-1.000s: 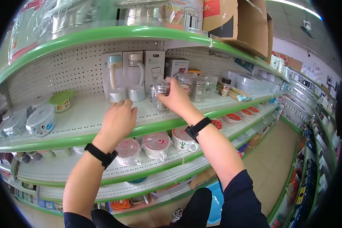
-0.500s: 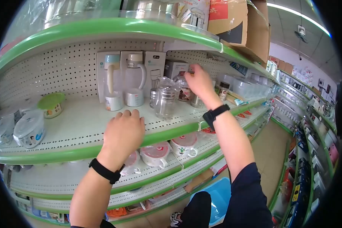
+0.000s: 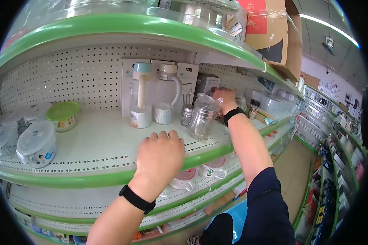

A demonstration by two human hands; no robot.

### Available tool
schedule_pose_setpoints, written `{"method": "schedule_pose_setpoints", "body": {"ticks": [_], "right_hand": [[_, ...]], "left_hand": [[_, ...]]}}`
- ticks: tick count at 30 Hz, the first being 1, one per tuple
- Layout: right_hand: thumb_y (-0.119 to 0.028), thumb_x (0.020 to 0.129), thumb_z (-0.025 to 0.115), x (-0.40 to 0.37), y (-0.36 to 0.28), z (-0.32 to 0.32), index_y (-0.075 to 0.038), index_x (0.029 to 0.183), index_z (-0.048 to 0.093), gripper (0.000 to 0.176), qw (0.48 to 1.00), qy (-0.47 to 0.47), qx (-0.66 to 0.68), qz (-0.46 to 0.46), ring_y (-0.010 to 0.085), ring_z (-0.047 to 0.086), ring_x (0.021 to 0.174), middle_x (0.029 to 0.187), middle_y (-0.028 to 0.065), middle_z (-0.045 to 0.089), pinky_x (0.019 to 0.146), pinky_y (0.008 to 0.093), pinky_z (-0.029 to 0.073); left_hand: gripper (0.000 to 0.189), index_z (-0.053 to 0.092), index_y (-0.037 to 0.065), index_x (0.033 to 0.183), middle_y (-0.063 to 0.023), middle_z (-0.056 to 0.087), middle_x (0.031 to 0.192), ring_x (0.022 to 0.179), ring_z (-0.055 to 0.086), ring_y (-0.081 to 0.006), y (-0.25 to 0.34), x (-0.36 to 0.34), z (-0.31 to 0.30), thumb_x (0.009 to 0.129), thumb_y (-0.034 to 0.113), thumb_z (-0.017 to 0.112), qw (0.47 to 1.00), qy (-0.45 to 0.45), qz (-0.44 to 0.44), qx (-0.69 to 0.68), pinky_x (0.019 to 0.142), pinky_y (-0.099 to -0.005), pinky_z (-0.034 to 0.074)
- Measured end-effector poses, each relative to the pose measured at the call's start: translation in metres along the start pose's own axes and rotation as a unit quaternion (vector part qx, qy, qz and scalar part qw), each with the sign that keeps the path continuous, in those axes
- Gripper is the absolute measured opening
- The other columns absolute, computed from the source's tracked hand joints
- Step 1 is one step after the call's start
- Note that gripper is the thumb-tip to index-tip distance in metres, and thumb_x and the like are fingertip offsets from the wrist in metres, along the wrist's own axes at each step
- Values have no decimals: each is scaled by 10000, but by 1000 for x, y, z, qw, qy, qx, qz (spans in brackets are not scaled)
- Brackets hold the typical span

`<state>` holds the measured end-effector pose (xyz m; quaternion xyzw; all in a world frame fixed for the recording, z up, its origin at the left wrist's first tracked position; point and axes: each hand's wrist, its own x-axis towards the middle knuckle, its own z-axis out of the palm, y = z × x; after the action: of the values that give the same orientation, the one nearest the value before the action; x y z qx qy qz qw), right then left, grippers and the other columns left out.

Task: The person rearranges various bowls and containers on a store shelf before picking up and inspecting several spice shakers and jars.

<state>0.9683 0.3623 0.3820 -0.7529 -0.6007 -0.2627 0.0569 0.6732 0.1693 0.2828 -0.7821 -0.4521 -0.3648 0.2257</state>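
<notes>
My left hand lies flat on the front of the white shelf, fingers out, holding nothing. My right hand is far back behind the wrapped glass jar, which stands upright (I cannot tell if that hand grips anything)

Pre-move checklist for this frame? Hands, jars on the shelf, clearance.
1. left hand free: ok, lies flat on the shelf edge and holds nothing.
2. right hand grip: cannot tell, its fingers are among the back jars and mostly hidden.
3. wrapped jar upright: ok.
4. wrapped jar clear of the right wrist: cannot tell, they are very close.
5. shaker upright: ok, beside the wrapped jar.
6. pitchers clear of both hands: ok, they stand at the back panel.
</notes>
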Motion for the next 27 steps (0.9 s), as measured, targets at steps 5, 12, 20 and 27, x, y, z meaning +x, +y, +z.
{"method": "schedule_pose_setpoints", "body": {"ticks": [5,12,20,27], "right_hand": [[-635,896,682,2,-9,-2,-121,1312,736,663,998,16,-11,59,338,643,1308,1387,105,709,1155,720,290],[-374,943,609,-4,-1,-1,-56,1307,652,486,996,74,46,31,400,675,1251,1305,198,730,1159,713,320],[-704,862,660,-11,10,-9,-10,1400,560,884,986,121,111,-3,443,662,1229,1278,303,694,1178,676,318],[-686,859,680,-31,10,-45,-6,1404,562,880,959,175,223,12,432,666,1196,1263,280,678,1103,558,446]], "left_hand": [[223,647,46,881,-112,694,799,762,694,-296,0,0,-1,994,238,639,1000,2,6,-2,691,-428,559],[223,650,46,883,-115,698,804,767,699,-299,1,0,-2,999,236,632,1000,7,6,-6,701,-430,564],[239,659,38,896,-127,708,818,793,708,-308,2,0,-1,1006,247,617,1000,-12,-1,9,715,-433,583],[262,669,24,917,-146,719,840,815,711,-332,4,2,-4,1022,253,595,999,-38,-17,16,739,-451,594]]}}
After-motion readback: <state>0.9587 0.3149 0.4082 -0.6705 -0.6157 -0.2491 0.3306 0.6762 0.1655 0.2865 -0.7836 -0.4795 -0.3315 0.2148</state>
